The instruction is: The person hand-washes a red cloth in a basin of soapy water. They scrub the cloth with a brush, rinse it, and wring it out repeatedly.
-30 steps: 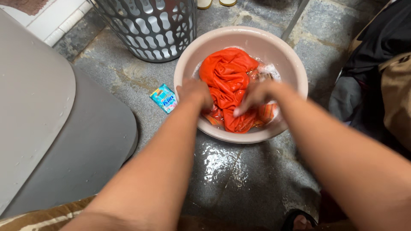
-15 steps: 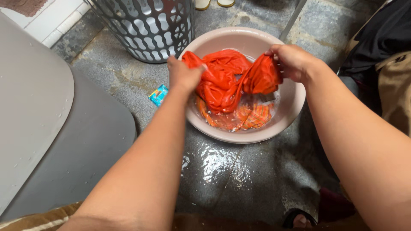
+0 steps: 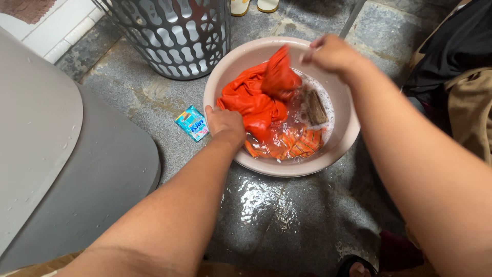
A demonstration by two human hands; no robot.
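While an orange cloth (image 3: pixel 256 100) is worked in sudsy water, a pink basin (image 3: pixel 225 69) on a wet stone floor (image 3: pixel 287 215) is seen from the head camera, the only view given; the cloth lies bunched inside the basin, mostly toward its left and far side, with one end lifted above the water. That end appears to be pinched between the closed fingertips of the right hand (image 3: pixel 333 54), held over the basin's far rim, though motion blur leaves the grip uncertain; the left hand (image 3: pixel 225 125), at the basin's near-left rim, is curled into the cloth's lower folds, fingers pressed together and partly hidden. The step is judged best done with the lifted end kept over the basin so drips fall inside, and the lower folds held under. Counted: two hands; one basin; one orange cloth; one striped orange cloth (image 3: pixel 297 143) submerged at the basin's near side; one brown brush-like block (image 3: pixel 313 106) right of centre; one blue detergent sachet (image 3: pixel 192 123) just left of the basin; one grey laundry basket (image 3: pixel 169 33) beyond it.
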